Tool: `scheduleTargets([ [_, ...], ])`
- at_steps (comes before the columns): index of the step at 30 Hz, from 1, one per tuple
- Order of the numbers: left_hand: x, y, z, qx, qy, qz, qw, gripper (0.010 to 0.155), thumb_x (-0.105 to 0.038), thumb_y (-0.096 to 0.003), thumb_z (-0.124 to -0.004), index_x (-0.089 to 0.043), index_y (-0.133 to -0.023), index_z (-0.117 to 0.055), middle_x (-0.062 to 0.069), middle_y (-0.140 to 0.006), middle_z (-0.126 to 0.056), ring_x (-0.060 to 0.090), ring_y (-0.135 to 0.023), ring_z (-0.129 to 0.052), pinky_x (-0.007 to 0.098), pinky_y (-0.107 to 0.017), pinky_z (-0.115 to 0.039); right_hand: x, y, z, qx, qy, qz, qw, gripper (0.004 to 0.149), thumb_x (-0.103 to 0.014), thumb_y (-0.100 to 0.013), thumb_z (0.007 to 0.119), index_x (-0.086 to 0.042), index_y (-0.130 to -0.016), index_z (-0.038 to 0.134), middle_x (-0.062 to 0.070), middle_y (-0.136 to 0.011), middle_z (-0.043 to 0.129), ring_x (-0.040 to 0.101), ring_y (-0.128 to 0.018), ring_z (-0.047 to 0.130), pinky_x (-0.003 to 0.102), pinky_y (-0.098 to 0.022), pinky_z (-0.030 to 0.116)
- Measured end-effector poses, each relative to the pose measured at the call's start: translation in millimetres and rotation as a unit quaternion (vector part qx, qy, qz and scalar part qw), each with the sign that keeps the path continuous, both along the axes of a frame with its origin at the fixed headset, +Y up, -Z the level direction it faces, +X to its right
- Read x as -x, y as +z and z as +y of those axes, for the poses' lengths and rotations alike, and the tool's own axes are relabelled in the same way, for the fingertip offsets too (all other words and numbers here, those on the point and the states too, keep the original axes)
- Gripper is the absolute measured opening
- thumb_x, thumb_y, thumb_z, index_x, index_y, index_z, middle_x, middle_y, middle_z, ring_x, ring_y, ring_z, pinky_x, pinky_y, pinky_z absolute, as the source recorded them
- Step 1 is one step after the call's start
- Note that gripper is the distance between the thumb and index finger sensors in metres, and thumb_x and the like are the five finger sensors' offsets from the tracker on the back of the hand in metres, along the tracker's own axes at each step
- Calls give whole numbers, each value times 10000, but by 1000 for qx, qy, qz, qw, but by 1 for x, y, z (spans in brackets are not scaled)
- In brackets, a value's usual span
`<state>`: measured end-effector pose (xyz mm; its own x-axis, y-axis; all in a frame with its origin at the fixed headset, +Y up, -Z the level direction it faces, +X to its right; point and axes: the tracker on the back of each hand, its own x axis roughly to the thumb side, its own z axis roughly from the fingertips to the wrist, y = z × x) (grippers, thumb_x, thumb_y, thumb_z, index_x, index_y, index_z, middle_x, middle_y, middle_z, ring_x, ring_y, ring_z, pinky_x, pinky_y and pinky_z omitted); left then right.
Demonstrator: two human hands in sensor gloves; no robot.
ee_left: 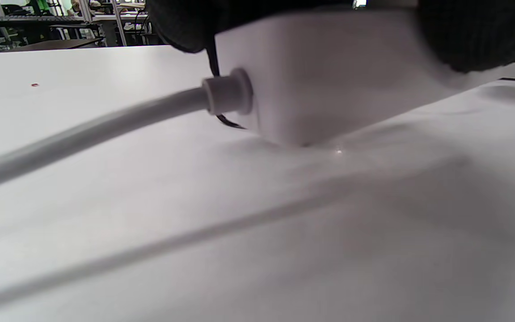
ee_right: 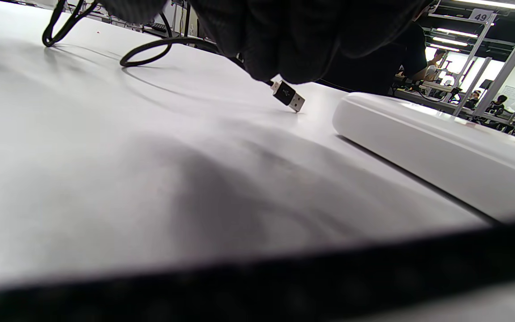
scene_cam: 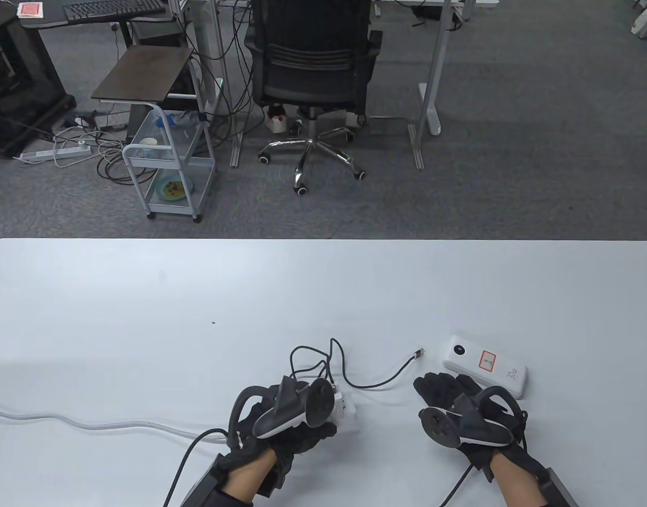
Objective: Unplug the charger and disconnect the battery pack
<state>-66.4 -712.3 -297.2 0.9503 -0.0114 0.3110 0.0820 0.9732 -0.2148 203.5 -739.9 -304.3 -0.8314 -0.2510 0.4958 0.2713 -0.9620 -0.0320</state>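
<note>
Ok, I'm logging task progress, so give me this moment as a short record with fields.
battery pack: white, flat on table, nothing plugged in
black cable: USB plug lies free beside the pack
power strip: white, held by left hand
charger: hidden by the hand, cannot tell
right hand: resting by the pack, holding nothing

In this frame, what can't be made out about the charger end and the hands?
- Charger: table view, left hand and its tracker cover it; whether it sits in the power strip is hidden.
- Power strip's top face: left wrist view, cut off by the top edge and gloved fingers.
- Right hand: right wrist view, fingers blurred; contact with the battery pack unclear.
- Battery pack's label: table view, too small.
</note>
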Motion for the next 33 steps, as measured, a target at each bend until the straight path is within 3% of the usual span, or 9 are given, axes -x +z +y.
scheduleTargets([
  [9, -9, 10, -29, 3, -29, -16, 999, 832, -726, -385, -817, -302, -1093, -711, -33, -1083, -828, 225, -988, -922, 425, -815, -721, 2, 1, -1, -4, 7, 6, 1000, 635, -478, -550, 474, -194, -1117, 492, 115, -1176, 620, 359, -1014, 728, 567, -716, 597],
  [20, -12, 16, -34, -45, -41, -21, 998, 811, -699, -354, -880, -354, -1070, -720, -73, -1084, -831, 205, -994, -930, 407, -818, -728, 6, 2, -4, -4, 16, 10, 1000, 637, -486, -548, 474, -198, -1117, 491, 108, -1174, 625, 350, -1010, 738, 554, -715, 602],
  [33, -9, 19, -37, -46, -22, -5, 999, 809, -694, -360, -878, -360, -1076, -704, -80, -1096, -810, 201, -1012, -906, 404, -829, -710, 21, 5, -12, 12, 2, 25, 1000, 650, -511, -543, 476, -202, -1115, 492, 100, -1169, 635, 341, -1005, 748, 551, -710, 611],
])
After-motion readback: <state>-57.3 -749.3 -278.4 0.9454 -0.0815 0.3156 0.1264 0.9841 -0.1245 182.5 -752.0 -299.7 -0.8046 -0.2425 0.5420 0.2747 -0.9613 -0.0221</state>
